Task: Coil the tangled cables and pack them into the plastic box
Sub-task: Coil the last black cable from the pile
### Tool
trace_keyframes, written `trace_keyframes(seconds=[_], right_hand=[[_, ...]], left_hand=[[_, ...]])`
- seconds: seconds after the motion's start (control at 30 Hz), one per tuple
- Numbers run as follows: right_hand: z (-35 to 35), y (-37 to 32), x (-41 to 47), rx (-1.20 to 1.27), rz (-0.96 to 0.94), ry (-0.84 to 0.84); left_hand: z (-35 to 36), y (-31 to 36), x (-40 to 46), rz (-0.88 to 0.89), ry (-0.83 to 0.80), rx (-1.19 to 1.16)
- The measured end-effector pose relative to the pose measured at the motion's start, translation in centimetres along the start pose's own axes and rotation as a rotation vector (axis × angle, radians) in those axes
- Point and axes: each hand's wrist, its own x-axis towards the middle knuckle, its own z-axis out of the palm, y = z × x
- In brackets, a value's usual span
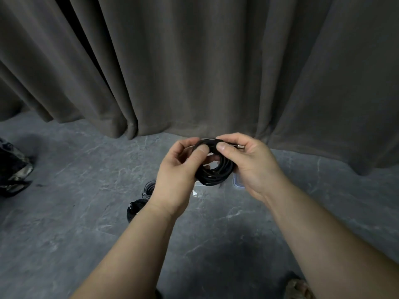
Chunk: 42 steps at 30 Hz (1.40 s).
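Black coiled cable (216, 171) hangs mid-frame above the grey floor (64, 212), pinched at its top by both hands; left hand (179, 171) grips at 10 o'clock, right hand (248, 162) at 2 o'clock, metal plug (238, 146) protruding; plastic box (237, 182) peeks beneath; two coils (138, 203) lie at 7 o'clock; no legible writing.

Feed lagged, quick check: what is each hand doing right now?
Left hand: closed, pinching the top of the black cable coil.
Right hand: closed, holding the same coil.
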Motion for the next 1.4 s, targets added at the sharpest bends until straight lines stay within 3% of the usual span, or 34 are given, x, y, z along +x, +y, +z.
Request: trace_keyframes(seconds=[0.17,0.3,0.43,0.53,0.7,1.17,1.27,1.4], right_hand=[[0.0,0.1,-0.1,-0.026,-0.03,0.034],[0.1,0.3,-0.2,0.143,0.195,-0.036],[-0.2,0.4,-0.5,-0.011,0.308,-0.212],[0.1,0.5,-0.3,0.013,0.223,-0.145],[0.1,0.9,0.0,0.024,0.152,-0.012],[0.1,0.9,0.0,-0.041,0.198,-0.01],[-0.4,1.2,0.4,-0.166,0.027,0.097],[-0.2,1.4,0.1,-0.39,-0.176,0.12]], left_hand=[[0.0,0.6,-0.2,-0.04,-0.031,0.069],[-0.2,0.4,0.1,-0.014,0.107,0.032],[-0.8,0.4,0.8,-0.016,0.179,-0.134],[-0.9,0.4,0.8,-0.055,0.156,-0.178],[-0.8,0.2,0.8,-0.097,0.084,-0.002],[-0.8,-0.2,0.7,-0.058,0.103,-0.068],[-0.7,-0.4,0.7,-0.042,0.099,-0.04],[-0.7,-0.7,0.9,-0.046,0.097,-0.015]])
